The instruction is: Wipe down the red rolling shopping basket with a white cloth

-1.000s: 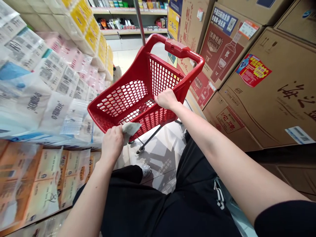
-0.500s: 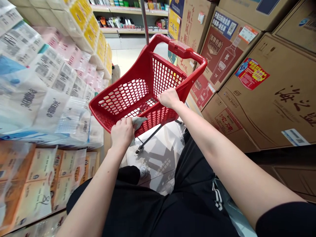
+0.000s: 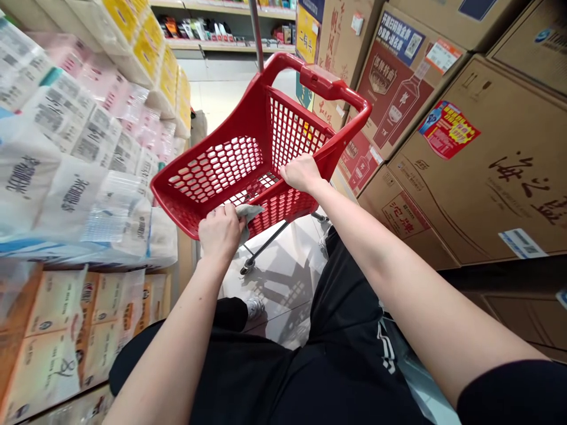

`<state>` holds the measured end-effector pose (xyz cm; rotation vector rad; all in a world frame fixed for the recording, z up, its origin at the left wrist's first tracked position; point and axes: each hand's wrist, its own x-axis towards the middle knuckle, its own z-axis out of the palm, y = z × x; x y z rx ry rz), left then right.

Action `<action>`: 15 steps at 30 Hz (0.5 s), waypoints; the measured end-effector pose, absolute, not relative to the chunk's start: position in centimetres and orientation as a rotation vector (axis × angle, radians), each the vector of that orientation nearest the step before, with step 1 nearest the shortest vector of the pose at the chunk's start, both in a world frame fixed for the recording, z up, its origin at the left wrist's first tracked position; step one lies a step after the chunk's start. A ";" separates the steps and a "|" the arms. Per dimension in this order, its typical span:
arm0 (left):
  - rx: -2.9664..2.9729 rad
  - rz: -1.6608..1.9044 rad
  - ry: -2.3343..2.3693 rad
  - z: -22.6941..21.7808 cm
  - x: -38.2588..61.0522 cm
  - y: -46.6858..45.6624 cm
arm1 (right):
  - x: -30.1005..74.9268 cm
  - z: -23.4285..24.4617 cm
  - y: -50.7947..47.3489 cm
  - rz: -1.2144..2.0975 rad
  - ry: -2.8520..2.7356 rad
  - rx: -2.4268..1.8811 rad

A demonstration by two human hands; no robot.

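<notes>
A red plastic shopping basket (image 3: pixel 221 171) on a wheeled frame stands in front of me, with its handle (image 3: pixel 325 85) at the far side. My left hand (image 3: pixel 220 230) is closed around a greyish cloth (image 3: pixel 248 212) and presses it against the basket's near rim. My right hand (image 3: pixel 302 173) grips the rim at the right near corner, fingers wrapped over the edge. The basket holds nothing that I can see.
Stacked packs of tissue paper (image 3: pixel 66 153) fill the shelves on the left. Large cardboard cartons (image 3: pixel 478 159) are piled on the right. The narrow aisle has a pale tiled floor (image 3: pixel 283 277), and shelving with small goods (image 3: pixel 212 29) stands at the far end.
My left hand has moved up and right with the cloth, from below the basket's near corner onto its rim. My right hand has kept its grip on the rim.
</notes>
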<state>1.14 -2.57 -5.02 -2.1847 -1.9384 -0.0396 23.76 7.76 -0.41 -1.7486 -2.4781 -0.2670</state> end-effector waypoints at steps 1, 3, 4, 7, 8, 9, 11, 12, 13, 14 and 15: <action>-2.192 -0.034 -1.923 -5.0 1.0 -2.7 | 23.7 -0.4 7.7 -0.265 -2.476 -1.746; -2.219 -0.020 -1.881 -4.9 0.6 -2.9 | 23.7 -0.5 7.7 -0.264 -2.475 -1.730; -2.241 -0.017 -1.855 -4.8 0.3 -3.0 | 23.7 -0.5 7.6 -0.265 -2.475 -1.719; -2.300 -0.021 -1.796 -4.8 -0.3 -3.1 | 23.7 -0.6 7.5 -0.275 -2.471 -1.687; -2.300 -0.020 -1.806 -4.7 -0.3 -3.1 | 23.7 -0.6 7.4 -0.278 -2.470 -1.679; -2.289 -0.019 -1.830 -4.8 -0.3 -3.0 | 23.7 -0.6 7.4 -0.281 -2.468 -1.675; -2.242 -0.025 -1.894 -4.8 -0.1 -3.0 | 23.6 -0.7 7.3 -0.285 -2.465 -1.672; -2.219 -0.033 -1.918 -4.9 0.1 -3.0 | 23.6 -0.7 7.2 -0.288 -2.463 -1.675; -2.206 -0.045 -1.928 -5.0 0.2 -3.0 | 23.6 -0.7 7.1 -0.291 -2.462 -1.678; -2.205 -0.057 -1.924 -5.1 0.3 -3.0 | 23.7 -0.6 7.1 -0.294 -2.463 -1.679; -2.215 -0.067 -1.911 -5.2 0.3 -3.0 | 23.7 -0.6 7.0 -0.295 -2.465 -1.678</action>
